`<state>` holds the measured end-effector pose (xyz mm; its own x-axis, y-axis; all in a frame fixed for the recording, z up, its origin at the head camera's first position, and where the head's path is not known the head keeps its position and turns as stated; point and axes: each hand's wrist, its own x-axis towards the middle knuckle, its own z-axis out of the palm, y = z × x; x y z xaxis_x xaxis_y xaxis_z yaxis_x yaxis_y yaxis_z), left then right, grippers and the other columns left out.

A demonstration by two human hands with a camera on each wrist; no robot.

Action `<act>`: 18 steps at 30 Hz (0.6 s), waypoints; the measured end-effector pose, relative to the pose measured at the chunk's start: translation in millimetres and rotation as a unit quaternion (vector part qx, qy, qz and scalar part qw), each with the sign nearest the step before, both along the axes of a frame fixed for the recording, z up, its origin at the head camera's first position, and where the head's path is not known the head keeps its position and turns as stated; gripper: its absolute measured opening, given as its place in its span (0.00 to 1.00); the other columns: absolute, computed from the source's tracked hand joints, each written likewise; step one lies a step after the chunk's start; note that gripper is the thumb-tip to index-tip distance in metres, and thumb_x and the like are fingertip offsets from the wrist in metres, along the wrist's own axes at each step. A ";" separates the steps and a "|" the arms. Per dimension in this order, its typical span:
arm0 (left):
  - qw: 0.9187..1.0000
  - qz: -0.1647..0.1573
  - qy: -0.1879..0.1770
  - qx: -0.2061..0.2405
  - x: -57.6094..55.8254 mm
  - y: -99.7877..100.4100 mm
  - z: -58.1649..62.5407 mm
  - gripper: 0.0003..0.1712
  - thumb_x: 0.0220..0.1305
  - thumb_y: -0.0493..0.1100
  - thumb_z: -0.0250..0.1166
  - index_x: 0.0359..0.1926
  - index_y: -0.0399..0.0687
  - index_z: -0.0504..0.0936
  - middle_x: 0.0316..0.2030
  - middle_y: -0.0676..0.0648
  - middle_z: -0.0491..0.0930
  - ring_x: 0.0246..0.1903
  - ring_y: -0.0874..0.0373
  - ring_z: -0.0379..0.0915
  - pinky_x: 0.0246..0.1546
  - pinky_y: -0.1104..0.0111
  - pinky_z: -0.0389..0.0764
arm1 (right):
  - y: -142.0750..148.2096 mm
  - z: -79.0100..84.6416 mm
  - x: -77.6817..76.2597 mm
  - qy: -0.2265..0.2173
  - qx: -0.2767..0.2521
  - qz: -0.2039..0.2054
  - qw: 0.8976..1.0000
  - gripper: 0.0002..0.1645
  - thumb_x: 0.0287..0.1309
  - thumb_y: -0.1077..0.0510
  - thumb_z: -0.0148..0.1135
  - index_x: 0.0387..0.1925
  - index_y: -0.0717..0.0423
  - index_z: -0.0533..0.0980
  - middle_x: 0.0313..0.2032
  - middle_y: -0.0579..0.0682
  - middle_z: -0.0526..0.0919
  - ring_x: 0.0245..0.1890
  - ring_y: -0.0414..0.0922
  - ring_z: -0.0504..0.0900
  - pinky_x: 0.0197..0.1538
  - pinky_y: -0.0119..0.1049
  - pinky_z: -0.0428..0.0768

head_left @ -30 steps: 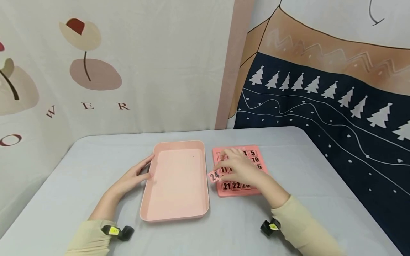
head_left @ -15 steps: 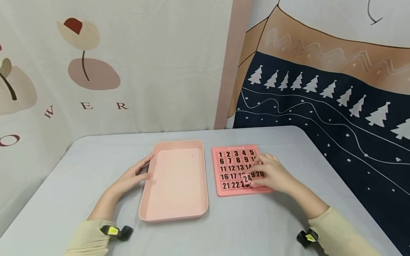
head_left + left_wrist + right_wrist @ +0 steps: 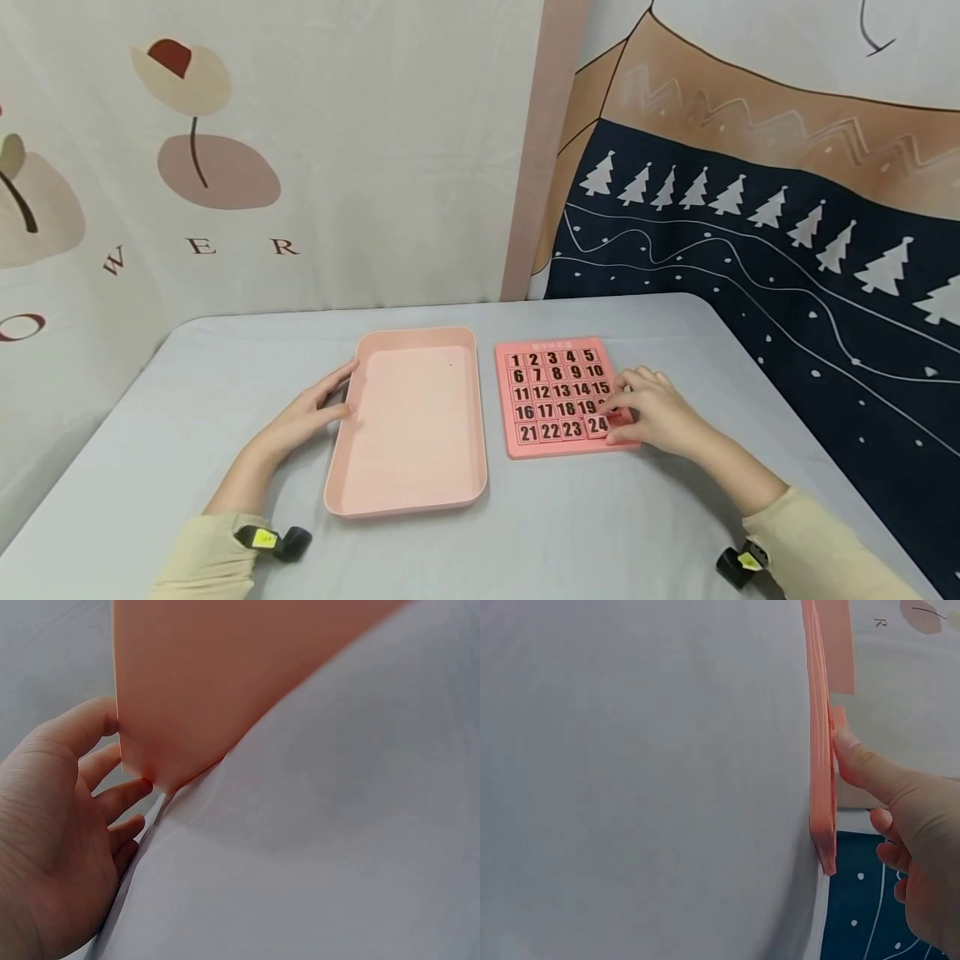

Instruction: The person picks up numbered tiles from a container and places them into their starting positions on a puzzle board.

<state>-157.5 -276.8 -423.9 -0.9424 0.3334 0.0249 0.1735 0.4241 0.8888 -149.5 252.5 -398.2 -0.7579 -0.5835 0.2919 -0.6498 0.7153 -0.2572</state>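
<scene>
On the white-covered table in the head view lies a pink number board [image 3: 540, 451] with rows of black-numbered square tiles. My right hand [image 3: 658, 414] pinches the pink tile marked 24 [image 3: 597, 424] over the bottom row, just right of tile 23 [image 3: 572, 428]. Its fingers cover part of the board's lower right, including the place of tile 20. In the right wrist view the thumb presses on the tile [image 3: 839, 718], which stands slightly above the board's edge [image 3: 821, 772]. My left hand [image 3: 296, 423] rests with extended fingers against the left side of the pink tray [image 3: 416, 425].
The tray lies just left of the number board, with a narrow strip of tablecloth [image 3: 495, 483] between them. Behind the table hang a cream curtain [image 3: 390, 167] with printed flowers and a dark blue cloth [image 3: 675, 250] with white trees.
My right hand has carried tile 24 from the board's left side rightward across it to the bottom row, beside tile 23. The left hand stays at the tray.
</scene>
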 end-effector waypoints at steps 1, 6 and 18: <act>1.000 -0.001 0.001 -0.001 -0.1 0.0 0.1 0.41 0.65 0.42 0.62 0.75 0.48 0.53 0.73 0.37 0.47 0.70 0.36 0.38 0.65 0.38 0.43 | -0.1 -0.5 -0.3 -0.005 0.002 -0.001 1.000 0.21 0.34 0.42 0.77 0.35 0.40 0.86 0.36 0.37 0.71 0.39 0.40 0.64 0.44 0.40 0.63; 1.000 0.001 -0.002 -0.001 -1.4 -0.2 0.2 0.42 0.64 0.42 0.62 0.75 0.48 0.53 0.73 0.36 0.47 0.70 0.36 0.38 0.65 0.38 0.43 | -1.7 -2.1 -1.7 -0.021 0.005 -0.005 1.000 0.20 0.35 0.42 0.77 0.36 0.40 0.86 0.38 0.38 0.72 0.40 0.40 0.65 0.45 0.42 0.64; 1.000 -0.003 -0.002 0.006 0.0 -2.0 -0.1 0.42 0.65 0.42 0.62 0.75 0.47 0.52 0.73 0.37 0.47 0.70 0.37 0.38 0.65 0.39 0.42 | -5.4 -3.8 -1.0 -0.041 0.002 -0.002 0.999 0.25 0.34 0.40 0.77 0.40 0.40 0.86 0.38 0.38 0.72 0.39 0.40 0.64 0.43 0.41 0.64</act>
<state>-157.5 -278.8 -423.9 -0.9402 0.3397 0.0253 0.1732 0.4127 0.8943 -150.5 247.1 -402.0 -0.7815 -0.5815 0.2260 -0.6237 0.7190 -0.3068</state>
